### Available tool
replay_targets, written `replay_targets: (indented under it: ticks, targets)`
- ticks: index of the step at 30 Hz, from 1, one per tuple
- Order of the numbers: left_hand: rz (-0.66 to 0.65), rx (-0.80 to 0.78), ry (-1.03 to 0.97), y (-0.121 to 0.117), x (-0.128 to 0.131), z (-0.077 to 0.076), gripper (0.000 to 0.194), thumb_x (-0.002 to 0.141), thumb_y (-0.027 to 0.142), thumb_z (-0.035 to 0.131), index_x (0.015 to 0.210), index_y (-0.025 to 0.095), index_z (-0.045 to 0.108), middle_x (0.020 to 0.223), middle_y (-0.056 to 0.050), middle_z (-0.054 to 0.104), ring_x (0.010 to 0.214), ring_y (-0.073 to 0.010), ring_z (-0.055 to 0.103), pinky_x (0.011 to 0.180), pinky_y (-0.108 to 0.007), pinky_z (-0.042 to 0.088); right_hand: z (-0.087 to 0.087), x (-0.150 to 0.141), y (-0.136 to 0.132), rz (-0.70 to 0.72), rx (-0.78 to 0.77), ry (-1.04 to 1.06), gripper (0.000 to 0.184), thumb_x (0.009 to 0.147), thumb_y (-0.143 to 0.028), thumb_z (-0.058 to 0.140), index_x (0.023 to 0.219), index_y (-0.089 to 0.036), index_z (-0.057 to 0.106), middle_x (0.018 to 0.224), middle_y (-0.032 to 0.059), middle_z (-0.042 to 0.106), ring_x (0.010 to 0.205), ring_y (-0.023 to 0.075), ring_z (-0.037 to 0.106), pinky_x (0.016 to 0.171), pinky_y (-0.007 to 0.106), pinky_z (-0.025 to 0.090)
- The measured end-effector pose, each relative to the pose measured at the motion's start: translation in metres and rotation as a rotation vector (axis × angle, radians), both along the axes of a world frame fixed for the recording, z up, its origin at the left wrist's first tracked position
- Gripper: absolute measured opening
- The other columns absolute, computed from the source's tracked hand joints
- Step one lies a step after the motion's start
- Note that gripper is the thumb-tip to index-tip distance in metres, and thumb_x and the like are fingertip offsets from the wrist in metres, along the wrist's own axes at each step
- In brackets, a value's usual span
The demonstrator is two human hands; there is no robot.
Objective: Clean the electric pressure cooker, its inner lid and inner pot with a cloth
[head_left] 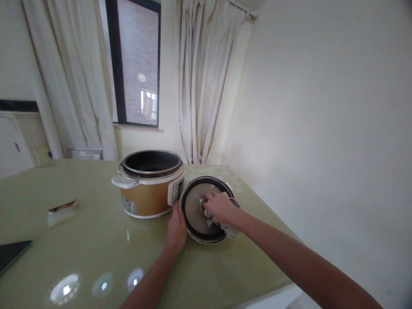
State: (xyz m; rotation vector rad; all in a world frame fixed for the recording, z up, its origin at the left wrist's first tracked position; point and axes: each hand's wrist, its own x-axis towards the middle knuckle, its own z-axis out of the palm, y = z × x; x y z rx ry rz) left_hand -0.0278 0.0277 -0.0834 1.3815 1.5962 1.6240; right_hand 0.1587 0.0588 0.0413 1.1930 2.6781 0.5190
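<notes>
1. Left hand (177, 228) curled on left edge of round grey-faced, black-rimmed lid (195, 208), likely steadying it.
2. Right hand (221, 208) closed around crumpled pale cloth (230, 231) at lid's centre.
3. Lid tilted toward person, probably for access; over glossy pale-green bench (99, 244), just right of open round gold-and-white cooker (146, 199).

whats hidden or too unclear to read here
In the head view:
middle of the lid: partly hidden by the right hand and cloth
inside bottom of the cooker: blocked by its near rim
print on the label: too small and blurred
dark flat object: cut off by the left edge
</notes>
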Motion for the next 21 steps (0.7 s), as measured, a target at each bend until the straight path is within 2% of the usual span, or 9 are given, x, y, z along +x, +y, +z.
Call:
replay_targets:
  ticks: [3, 6, 10, 13, 18, 21]
  targets:
    - [0.009, 0.012, 0.018, 0.001, -0.001, -0.003, 0.051, 0.105, 0.045, 0.032, 0.145, 0.020, 0.053, 0.145, -0.016, 0.064, 0.134, -0.0291, 0.062, 0.114, -0.046, 0.047, -0.013, -0.018, -0.009, 0.141, -0.028, 0.025, 0.037, 0.073, -0.033, 0.085, 0.106, -0.021, 0.073, 0.117, 0.0125, 0.066, 0.106, 0.0313, 0.064, 0.079, 0.040, 0.057]
    - [0.036, 0.032, 0.018, 0.002, -0.004, -0.005, 0.049, 0.104, 0.044, 0.034, 0.143, 0.021, 0.053, 0.143, -0.016, 0.066, 0.131, -0.0283, 0.064, 0.111, -0.044, 0.050, -0.019, -0.036, -0.009, 0.165, 0.024, 0.101, 0.040, 0.078, -0.031, 0.081, 0.116, -0.023, 0.069, 0.122, 0.0123, 0.063, 0.110, 0.0315, 0.062, 0.080, 0.040, 0.057]
    - [0.022, 0.035, 0.024, 0.001, -0.005, -0.004, 0.048, 0.105, 0.042, 0.034, 0.143, 0.020, 0.053, 0.140, -0.017, 0.067, 0.126, -0.0278, 0.067, 0.107, -0.043, 0.052, -0.014, -0.052, 0.001, 0.022, 0.063, 0.216, 0.041, 0.086, -0.032, 0.074, 0.126, -0.026, 0.064, 0.130, 0.0131, 0.058, 0.116, 0.0318, 0.059, 0.082, 0.039, 0.057]
    - [0.014, 0.013, 0.043, -0.001, -0.004, -0.001, 0.047, 0.105, 0.039, 0.032, 0.142, 0.019, 0.050, 0.141, -0.018, 0.066, 0.126, -0.0278, 0.067, 0.106, -0.042, 0.052, -0.005, -0.052, 0.013, -0.101, 0.083, 0.267, 0.043, 0.090, -0.032, 0.069, 0.132, -0.027, 0.061, 0.136, 0.0139, 0.055, 0.121, 0.0327, 0.057, 0.086, 0.040, 0.057]
    - [-0.001, -0.025, 0.047, -0.005, 0.000, 0.006, 0.047, 0.105, 0.038, 0.028, 0.143, 0.017, 0.047, 0.139, -0.020, 0.066, 0.126, -0.0291, 0.067, 0.105, -0.043, 0.051, 0.008, -0.026, 0.031, -0.280, 0.117, 0.243, 0.039, 0.092, -0.032, 0.067, 0.131, -0.027, 0.063, 0.137, 0.0153, 0.055, 0.120, 0.0348, 0.058, 0.082, 0.041, 0.058]
    - [0.003, -0.035, 0.044, -0.005, 0.002, 0.007, 0.047, 0.105, 0.039, 0.029, 0.142, 0.017, 0.047, 0.137, -0.020, 0.067, 0.123, -0.0299, 0.068, 0.103, -0.044, 0.052, 0.006, -0.006, 0.031, -0.293, 0.085, 0.161, 0.039, 0.088, -0.031, 0.071, 0.126, -0.026, 0.067, 0.132, 0.0156, 0.058, 0.117, 0.0356, 0.061, 0.081, 0.043, 0.058]
